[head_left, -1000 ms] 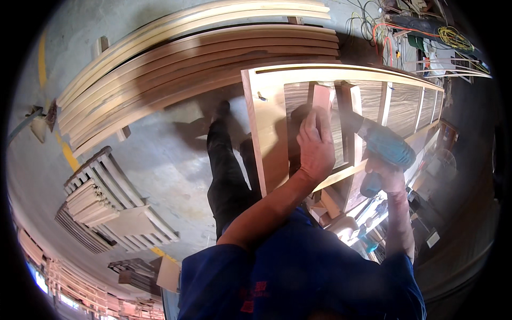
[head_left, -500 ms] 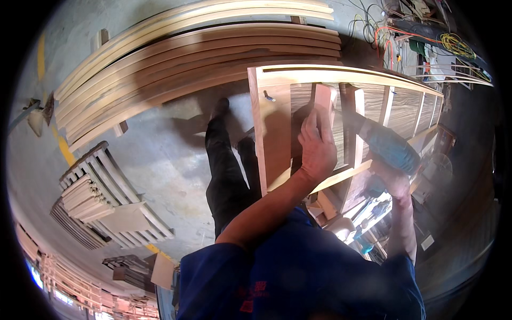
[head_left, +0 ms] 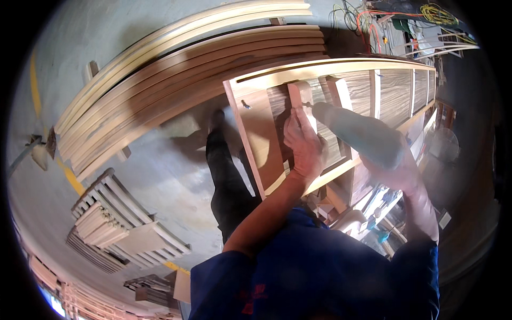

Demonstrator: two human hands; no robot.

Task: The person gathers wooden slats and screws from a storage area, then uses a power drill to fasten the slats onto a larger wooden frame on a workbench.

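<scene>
My left hand (head_left: 305,145) is closed on a reddish wooden block (head_left: 300,94), its fingers reaching along the near end. The block lies inside a long wooden frame (head_left: 330,65) with pale rails, crosspieces and a dark-grained panel. My right hand (head_left: 393,169) grips a teal power drill (head_left: 365,134), both smeared by motion. Its nose points left at the block, and the bit sits close to the block's right side; whether it touches I cannot tell. A small metal fitting (head_left: 246,105) stands on the plain board at the frame's left end.
Long stacked boards (head_left: 176,74) lie beyond the frame. Slatted wooden pieces (head_left: 125,218) rest on the floor at left. Coiled cables (head_left: 438,15) are at the far right. A broom-like tool (head_left: 40,152) lies at the left edge.
The drill has swung left over the frame, and its nose is now beside the block. My left hand stays on the block. The whole view has shifted a little.
</scene>
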